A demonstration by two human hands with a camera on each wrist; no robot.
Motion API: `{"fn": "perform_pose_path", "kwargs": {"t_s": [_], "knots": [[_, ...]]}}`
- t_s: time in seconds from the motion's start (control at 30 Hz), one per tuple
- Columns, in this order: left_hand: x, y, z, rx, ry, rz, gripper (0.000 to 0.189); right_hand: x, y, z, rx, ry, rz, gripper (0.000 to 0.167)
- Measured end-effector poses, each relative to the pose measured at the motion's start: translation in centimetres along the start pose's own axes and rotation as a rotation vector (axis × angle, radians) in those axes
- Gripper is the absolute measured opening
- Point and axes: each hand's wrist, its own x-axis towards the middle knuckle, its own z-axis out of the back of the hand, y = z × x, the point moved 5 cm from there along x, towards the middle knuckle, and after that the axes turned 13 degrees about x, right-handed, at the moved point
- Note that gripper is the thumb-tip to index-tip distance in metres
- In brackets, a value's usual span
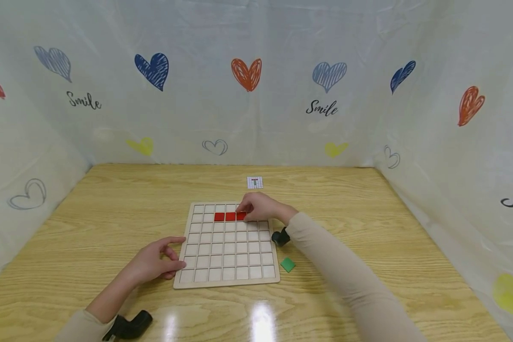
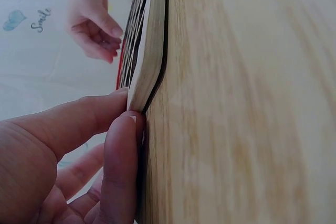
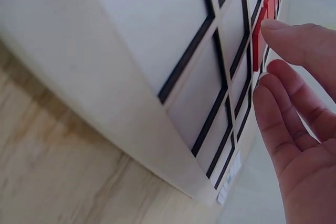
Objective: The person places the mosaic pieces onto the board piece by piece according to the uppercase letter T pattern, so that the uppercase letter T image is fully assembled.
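Observation:
A square wooden grid board [image 1: 224, 283] lies on the table. My left hand [image 1: 156, 260] grips its left edge near the front corner, thumb and fingertips at the rim. Three red tiles [image 1: 230, 217] sit side by side in the second row from the back. Over the rightmost one is my right hand [image 1: 261, 208]. In the right wrist view its thumb [image 3: 278, 30] and fingers stand at opposite sides of that red tile [image 3: 257, 43], which lies in the grid close to the fingertips. The left wrist view shows the board's thick edge [image 2: 149, 69] beside my left fingertips.
One green tile [image 1: 288, 264] lies on the table just right of the board. Behind the board is a small card [image 1: 254, 182] printed with a grid and a red and green T. Black wrist devices [image 1: 132, 325] are worn under both forearms. White patterned sheeting surrounds the table.

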Motion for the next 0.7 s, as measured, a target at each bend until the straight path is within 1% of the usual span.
{"fn": "perform_pose_path", "kwargs": {"t_s": [0.13, 0.33, 0.53, 0.7], "knots": [[-0.1, -0.1, -0.1, -0.001, 0.008, -0.011, 0.069, -0.4, 0.0, 0.2, -0.011, -0.008, 0.020, 0.025], [0.0, 0.0, -0.1, 0.000, 0.004, -0.005, 0.069, -1.2, 0.3, 0.5, -0.025, -0.006, 0.055, 0.024], [0.0, 0.0, -0.1, -0.008, 0.004, 0.009, 0.068, -2.1, 0.8, 0.6, 0.035, 0.005, 0.043, 0.025], [0.0, 0.0, 0.0, -0.009, 0.005, 0.005, 0.069, -2.7, 1.0, 0.6, 0.033, 0.011, 0.047, 0.026]]}}
